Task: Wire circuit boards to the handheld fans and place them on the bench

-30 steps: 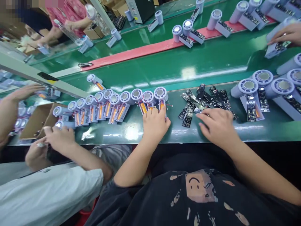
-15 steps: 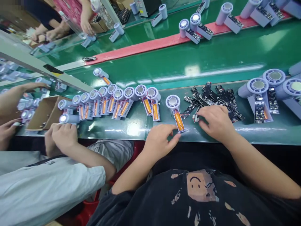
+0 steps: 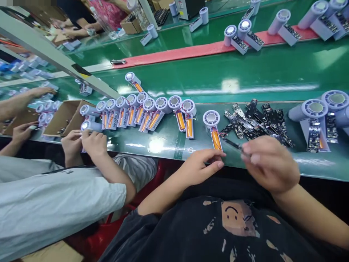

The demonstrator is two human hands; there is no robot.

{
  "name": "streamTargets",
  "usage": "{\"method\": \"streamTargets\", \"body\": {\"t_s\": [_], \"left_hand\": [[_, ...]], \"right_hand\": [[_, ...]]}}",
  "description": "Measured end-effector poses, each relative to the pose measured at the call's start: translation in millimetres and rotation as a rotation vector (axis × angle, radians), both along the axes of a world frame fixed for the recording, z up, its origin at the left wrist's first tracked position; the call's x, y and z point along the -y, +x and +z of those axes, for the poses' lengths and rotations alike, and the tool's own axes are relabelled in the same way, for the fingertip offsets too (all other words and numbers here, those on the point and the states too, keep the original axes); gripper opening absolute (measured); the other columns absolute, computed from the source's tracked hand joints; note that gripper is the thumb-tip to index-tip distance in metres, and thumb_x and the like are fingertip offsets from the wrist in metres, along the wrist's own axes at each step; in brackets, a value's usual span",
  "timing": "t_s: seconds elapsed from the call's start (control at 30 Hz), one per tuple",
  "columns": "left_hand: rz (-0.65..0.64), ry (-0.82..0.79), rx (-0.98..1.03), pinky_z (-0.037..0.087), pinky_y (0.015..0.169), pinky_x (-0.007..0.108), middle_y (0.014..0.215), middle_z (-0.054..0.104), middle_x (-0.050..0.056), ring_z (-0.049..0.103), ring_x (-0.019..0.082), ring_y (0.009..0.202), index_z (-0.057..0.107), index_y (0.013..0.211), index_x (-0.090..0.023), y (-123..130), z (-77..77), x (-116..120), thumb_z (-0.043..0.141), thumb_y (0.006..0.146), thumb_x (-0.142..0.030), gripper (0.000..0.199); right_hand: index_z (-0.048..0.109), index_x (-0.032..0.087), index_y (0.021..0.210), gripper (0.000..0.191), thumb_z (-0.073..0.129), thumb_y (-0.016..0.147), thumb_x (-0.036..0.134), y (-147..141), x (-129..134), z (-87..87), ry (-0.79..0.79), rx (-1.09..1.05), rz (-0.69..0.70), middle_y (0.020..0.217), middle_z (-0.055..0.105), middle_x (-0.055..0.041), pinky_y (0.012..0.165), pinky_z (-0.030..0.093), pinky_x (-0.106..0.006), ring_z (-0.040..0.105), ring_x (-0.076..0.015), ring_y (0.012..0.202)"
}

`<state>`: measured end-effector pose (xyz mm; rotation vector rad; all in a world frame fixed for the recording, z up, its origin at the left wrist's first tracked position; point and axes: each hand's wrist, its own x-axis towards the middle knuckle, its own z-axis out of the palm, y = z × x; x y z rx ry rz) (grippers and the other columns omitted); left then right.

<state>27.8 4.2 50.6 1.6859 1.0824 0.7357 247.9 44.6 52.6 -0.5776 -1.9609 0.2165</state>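
Observation:
A handheld fan (image 3: 215, 137) with its handle uncovered lies in front of me; an orange battery and thin wires show inside. My left hand (image 3: 203, 165) rests at the handle's lower end, fingertips at or against it, thumb and fingers apart. To the right, my right hand (image 3: 269, 163) is raised over the table's front edge, blurred by motion. It pinches a narrow dark circuit board (image 3: 233, 143), seen almost edge-on, whose far end points at the fan's handle. Behind that hand lies a loose pile of black circuit boards (image 3: 253, 122).
A row of open-handled fans (image 3: 160, 105) stretches left toward a cardboard box (image 3: 64, 118). More fans (image 3: 313, 109) stand at the right. Beyond the table runs a green conveyor (image 3: 191, 78) with a red strip (image 3: 177, 54) carrying fans. A co-worker's hands (image 3: 94, 143) work at the left.
My right hand has come off the pile toward me, lifting the circuit board toward the fan. My left hand stays by the handle's end. The whole view has shifted slightly.

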Motion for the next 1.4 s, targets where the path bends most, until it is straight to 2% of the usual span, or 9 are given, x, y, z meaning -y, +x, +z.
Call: {"method": "streamTargets", "body": {"t_s": [0.07,0.2,0.4,0.5,0.63,0.73,0.83,1.17,1.4], "left_hand": [[-0.028,-0.214,0.267,0.053,0.081,0.034,0.090,0.073,0.007,0.069,0.022,0.085,0.070,0.106,-0.019,3,-3.2,3,0.055,0.091,-0.062,0.048],[0.264,-0.470,0.672,0.053,0.080,0.032,0.095,0.070,0.006,0.068,0.021,0.090,0.065,0.104,-0.021,9,-13.4,10,0.072,0.080,-0.056,0.043],[0.421,-0.550,0.737,0.044,0.058,0.025,0.068,0.053,-0.004,0.052,0.011,0.059,0.057,0.094,-0.022,3,-25.0,8,0.078,0.065,-0.051,0.046],[0.502,-0.255,0.486,0.040,0.058,0.024,0.061,0.045,-0.007,0.044,0.009,0.054,0.058,0.089,-0.020,-6,-29.4,-9,0.076,0.069,-0.050,0.040],[0.504,0.129,-0.136,0.044,0.067,0.027,0.073,0.060,-0.001,0.055,0.014,0.066,0.066,0.093,-0.019,-9,-25.9,-39,0.069,0.082,-0.035,0.020],[0.427,0.261,-0.512,0.048,0.077,0.031,0.089,0.070,0.004,0.064,0.020,0.086,0.069,0.097,-0.020,-4,-19.2,-55,0.064,0.087,-0.027,0.013],[0.405,0.293,-0.634,0.048,0.076,0.032,0.090,0.071,0.006,0.066,0.021,0.087,0.070,0.089,-0.018,-2,-15.0,-59,0.058,0.092,-0.024,0.014],[0.442,-0.298,0.447,0.036,0.047,0.022,0.060,0.059,-0.002,0.043,0.006,0.046,0.064,0.072,-0.016,6,-39.2,-20,0.078,0.071,-0.062,0.048],[0.574,-0.096,0.334,0.054,0.087,0.033,0.091,0.075,0.004,0.068,0.017,0.088,0.075,0.085,-0.020,-2,-53.9,-4,0.080,0.074,-0.055,0.037]], "right_hand": [[0.062,0.031,0.087,0.016,0.063,0.092,0.016,-9,13,0.9,0.145,0.072,0.123,0.086,0.073,0.0056,0.079,0.058,-0.035,0.073,-0.0154,0.089],[0.070,0.028,0.095,0.018,0.060,0.095,0.013,-22,21,-8.5,0.150,0.296,0.069,0.097,0.076,0.0041,0.097,0.049,-0.037,0.070,-0.0149,0.104],[0.070,0.030,0.108,0.024,0.051,0.100,0.017,-22,13,-14.1,0.115,0.432,0.156,0.118,0.074,0.0038,0.103,0.039,-0.042,0.063,-0.0181,0.117],[0.071,0.025,0.104,0.019,0.055,0.097,0.018,-25,2,-19.8,-0.026,0.329,0.007,0.107,0.075,-0.0019,0.091,0.044,-0.040,0.065,-0.0196,0.102],[0.073,0.021,0.096,0.015,0.057,0.096,0.021,-35,-10,-30.8,-0.143,0.448,-0.198,0.100,0.073,-0.0053,0.081,0.043,-0.038,0.062,-0.0224,0.092],[0.073,0.020,0.101,0.016,0.059,0.095,0.023,-41,-10,-35.9,-0.169,0.555,-0.224,0.103,0.071,-0.0074,0.079,0.041,-0.039,0.059,-0.0239,0.093],[0.074,0.020,0.101,0.016,0.059,0.095,0.023,-41,-6,-37.9,-0.197,0.568,-0.229,0.101,0.070,-0.0074,0.077,0.040,-0.038,0.056,-0.0233,0.090],[0.071,0.021,0.100,0.016,0.055,0.098,0.025,-42,-1,-40.3,-0.332,0.207,-0.099,0.092,0.067,-0.0071,0.079,0.048,-0.037,0.060,-0.0213,0.087],[0.073,0.020,0.097,0.017,0.057,0.098,0.025,-49,-1,-50.4,-0.356,0.136,-0.054,0.086,0.066,-0.0058,0.074,0.046,-0.035,0.058,-0.0208,0.081]]}}
